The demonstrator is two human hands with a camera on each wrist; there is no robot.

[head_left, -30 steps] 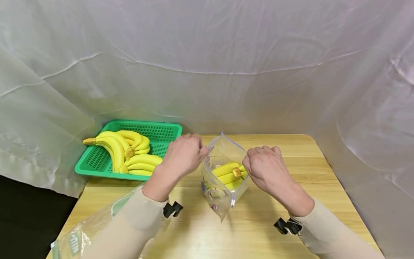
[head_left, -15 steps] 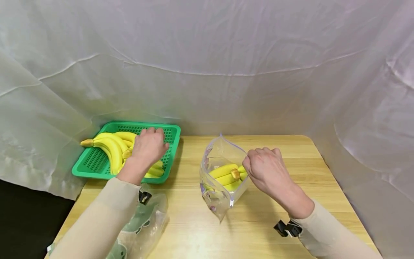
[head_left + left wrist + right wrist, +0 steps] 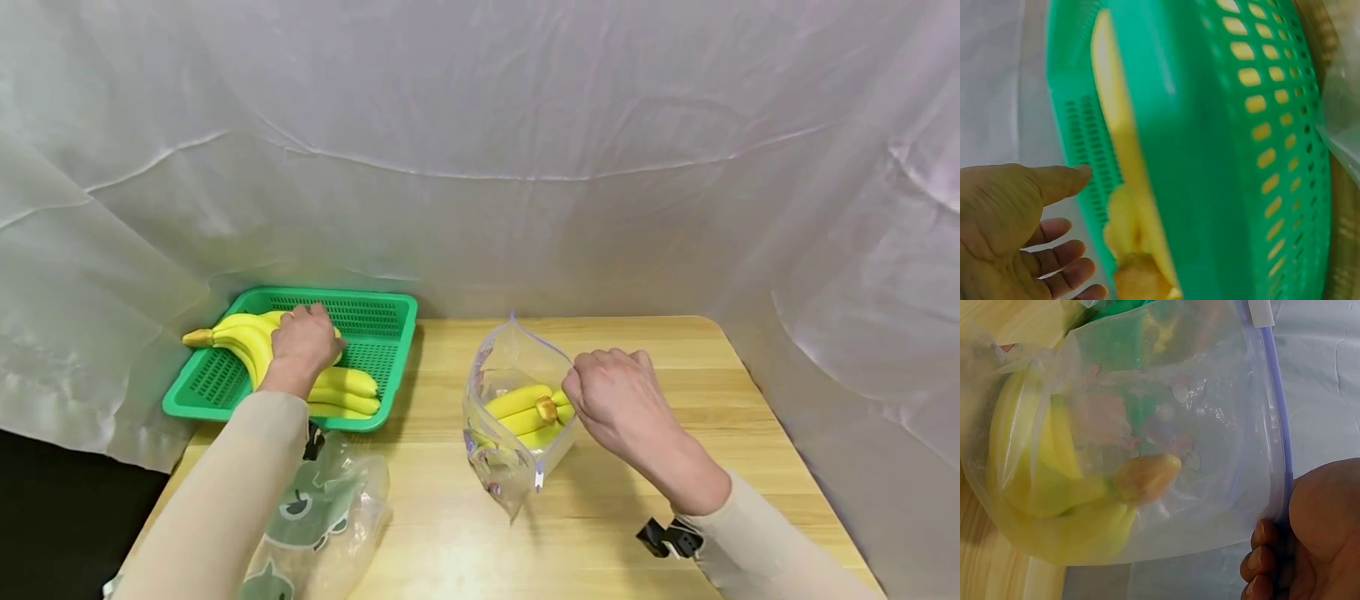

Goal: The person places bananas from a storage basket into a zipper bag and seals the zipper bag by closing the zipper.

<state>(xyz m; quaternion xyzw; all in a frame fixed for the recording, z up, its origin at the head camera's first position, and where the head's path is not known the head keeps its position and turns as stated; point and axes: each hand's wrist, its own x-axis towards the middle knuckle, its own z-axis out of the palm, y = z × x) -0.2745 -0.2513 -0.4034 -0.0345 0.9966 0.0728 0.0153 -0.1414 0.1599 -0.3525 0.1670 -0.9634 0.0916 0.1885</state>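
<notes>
My right hand [image 3: 615, 392] grips the edge of a clear zip bag [image 3: 501, 479] with a purple zip strip; in the right wrist view the fingers curl over that strip [image 3: 1279, 412]. Its mouth gapes, and a bunch of bananas [image 3: 517, 408] with a brown stem end lies inside. My left hand [image 3: 303, 346] is over the green basket [image 3: 408, 333], above the bananas [image 3: 243, 337] there, and covers part of them. From the left wrist, its thumb and fingers show apart with nothing between them, near a banana stem end [image 3: 1141, 278].
A second clear plastic bag [image 3: 352, 517] with green animal prints lies flat on the wooden table [image 3: 637, 533], partly under the left forearm. More bananas [image 3: 345, 392] lie at the basket's front right. A pale cloth [image 3: 480, 233] hangs behind and at both sides.
My left hand has let go of the zip bag's left edge and moved left over the basket's bananas. The right hand keeps its grip, and the bag stays open.
</notes>
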